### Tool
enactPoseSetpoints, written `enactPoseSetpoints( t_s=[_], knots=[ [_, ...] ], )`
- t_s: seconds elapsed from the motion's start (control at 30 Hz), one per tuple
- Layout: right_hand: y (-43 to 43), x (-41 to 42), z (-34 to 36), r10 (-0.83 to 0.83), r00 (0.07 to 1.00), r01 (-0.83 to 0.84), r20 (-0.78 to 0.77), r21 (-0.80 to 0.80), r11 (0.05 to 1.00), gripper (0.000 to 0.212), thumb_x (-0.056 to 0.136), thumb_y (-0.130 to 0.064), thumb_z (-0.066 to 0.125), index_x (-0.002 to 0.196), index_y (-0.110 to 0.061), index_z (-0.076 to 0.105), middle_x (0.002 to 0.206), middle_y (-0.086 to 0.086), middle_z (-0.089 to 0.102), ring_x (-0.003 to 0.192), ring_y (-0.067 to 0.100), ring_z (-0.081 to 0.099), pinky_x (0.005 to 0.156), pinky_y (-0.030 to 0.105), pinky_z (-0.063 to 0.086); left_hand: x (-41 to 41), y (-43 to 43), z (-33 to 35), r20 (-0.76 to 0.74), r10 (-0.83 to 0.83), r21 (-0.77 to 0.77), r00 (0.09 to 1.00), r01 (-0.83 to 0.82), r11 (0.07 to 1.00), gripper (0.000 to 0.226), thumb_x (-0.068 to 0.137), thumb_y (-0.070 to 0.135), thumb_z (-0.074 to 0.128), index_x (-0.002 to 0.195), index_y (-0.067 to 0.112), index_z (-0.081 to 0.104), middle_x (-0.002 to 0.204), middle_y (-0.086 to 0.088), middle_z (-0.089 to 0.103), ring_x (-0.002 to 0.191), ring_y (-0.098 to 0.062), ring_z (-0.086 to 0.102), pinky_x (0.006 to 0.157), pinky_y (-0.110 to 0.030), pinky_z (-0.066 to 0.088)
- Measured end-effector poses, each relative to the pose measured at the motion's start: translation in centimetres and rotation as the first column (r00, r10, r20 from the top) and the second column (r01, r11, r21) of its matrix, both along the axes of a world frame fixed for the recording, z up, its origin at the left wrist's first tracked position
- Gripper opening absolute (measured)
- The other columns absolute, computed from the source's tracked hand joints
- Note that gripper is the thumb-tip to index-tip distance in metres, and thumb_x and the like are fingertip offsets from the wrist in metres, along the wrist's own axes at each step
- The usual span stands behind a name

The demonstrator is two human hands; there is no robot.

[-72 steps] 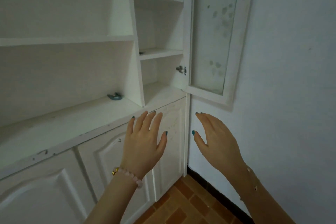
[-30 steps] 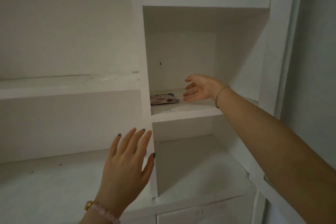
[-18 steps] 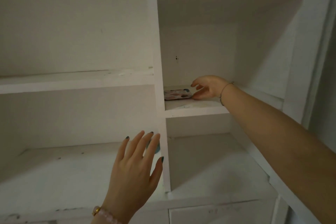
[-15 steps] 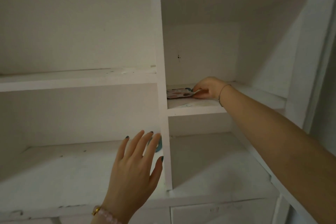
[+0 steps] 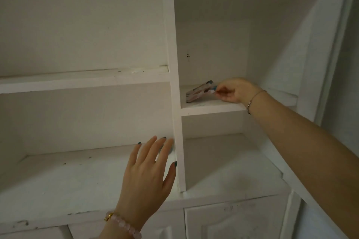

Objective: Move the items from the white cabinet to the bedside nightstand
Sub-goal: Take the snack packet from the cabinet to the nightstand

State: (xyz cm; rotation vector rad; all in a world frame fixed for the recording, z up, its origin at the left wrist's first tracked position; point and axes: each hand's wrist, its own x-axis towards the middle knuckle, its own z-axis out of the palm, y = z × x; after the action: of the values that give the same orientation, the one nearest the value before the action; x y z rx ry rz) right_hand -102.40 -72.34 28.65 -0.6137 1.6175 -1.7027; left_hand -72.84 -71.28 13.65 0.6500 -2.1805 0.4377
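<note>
Packet (image 5: 196, 94) tilted up, edge pinched by right hand (image 5: 234, 91).

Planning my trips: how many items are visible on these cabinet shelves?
1: a colourful packet on the narrow middle shelf, pinched by the right hand. The left hand may hide another.

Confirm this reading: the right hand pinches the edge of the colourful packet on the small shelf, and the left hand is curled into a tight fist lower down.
Not quite. The head view shows the left hand open, with fingers straight and spread, not a fist. The rest holds: the right hand pinches the edge of the colourful packet on the small shelf.
</note>
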Motion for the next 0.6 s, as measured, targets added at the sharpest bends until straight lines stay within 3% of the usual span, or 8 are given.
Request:
enactPoseSetpoints(
  t_s=[0.13, 0.27, 0.4, 0.53, 0.6],
  knots=[
    [4.0, 1.7, -0.9, -0.038, 0.999, 0.038, 0.000, -0.074, 0.997, 0.015, 0.090, 0.001, 0.052, 0.076, -0.004, 0.055, 0.075, 0.008, 0.059, 0.065, 0.013, 0.057, 0.052, 0.021, 0.054, -0.1, 0.6, -0.6, -0.031, -0.047, 0.023, 0.998, 0.048, 0.999, 0.046, 0.091, 0.037, 0.038, 0.128, 0.014, 0.051, 0.124, -0.004, 0.062, 0.119, -0.026, 0.055, 0.099, -0.047, 0.043],
    [7.5, 3.2, -2.7, -0.048, 0.996, 0.063, 0.078, -0.203, 0.977, 0.006, 0.090, -0.001, 0.053, 0.087, -0.001, 0.057, 0.086, 0.013, 0.063, 0.074, 0.019, 0.063, 0.055, 0.026, 0.057, 0.2, 1.4, -1.2, -0.034, -0.081, 0.052, 0.996, 0.083, 0.995, 0.046, 0.090, 0.037, 0.040, 0.127, 0.012, 0.054, 0.123, -0.005, 0.062, 0.118, -0.025, 0.056, 0.098, -0.046, 0.044],
    [10.2, 5.2, -5.5, 0.054, 0.970, 0.048, 0.238, -0.404, 0.913, 0.014, 0.091, 0.002, 0.047, 0.102, 0.004, 0.056, 0.096, 0.019, 0.066, 0.074, 0.021, 0.071, 0.061, 0.029, 0.058, 1.0, 2.3, -2.3, -0.040, -0.143, 0.166, 0.989, 0.148, 0.975, 0.046, 0.090, 0.036, 0.040, 0.127, 0.012, 0.055, 0.122, -0.004, 0.062, 0.116, -0.024, 0.058, 0.098, -0.044, 0.045],
    [13.0, 8.2, -8.7, 0.061, 0.964, 0.076, 0.257, -0.491, 0.868, 0.020, 0.092, -0.003, 0.048, 0.108, 0.003, 0.059, 0.101, 0.015, 0.069, 0.082, 0.019, 0.070, 0.070, 0.027, 0.058, 1.4, 3.3, -3.3, -0.144, -0.237, 0.368, 0.961, 0.275, 0.889, 0.044, 0.094, 0.035, 0.041, 0.132, 0.016, 0.051, 0.128, 0.002, 0.057, 0.116, -0.015, 0.053, 0.098, -0.026, 0.036],
    [14.5, 9.8, -10.3, 0.039, 0.972, 0.081, 0.233, -0.484, 0.871, 0.018, 0.092, -0.004, 0.049, 0.106, 0.000, 0.061, 0.098, 0.013, 0.071, 0.085, 0.018, 0.070, 0.070, 0.026, 0.058, 1.4, 4.0, -3.6, -0.259, -0.261, 0.515, 0.930, 0.361, 0.777, 0.038, 0.098, 0.031, 0.044, 0.135, 0.024, 0.046, 0.129, 0.012, 0.050, 0.118, -0.002, 0.044, 0.098, -0.012, 0.027]
  ],
)
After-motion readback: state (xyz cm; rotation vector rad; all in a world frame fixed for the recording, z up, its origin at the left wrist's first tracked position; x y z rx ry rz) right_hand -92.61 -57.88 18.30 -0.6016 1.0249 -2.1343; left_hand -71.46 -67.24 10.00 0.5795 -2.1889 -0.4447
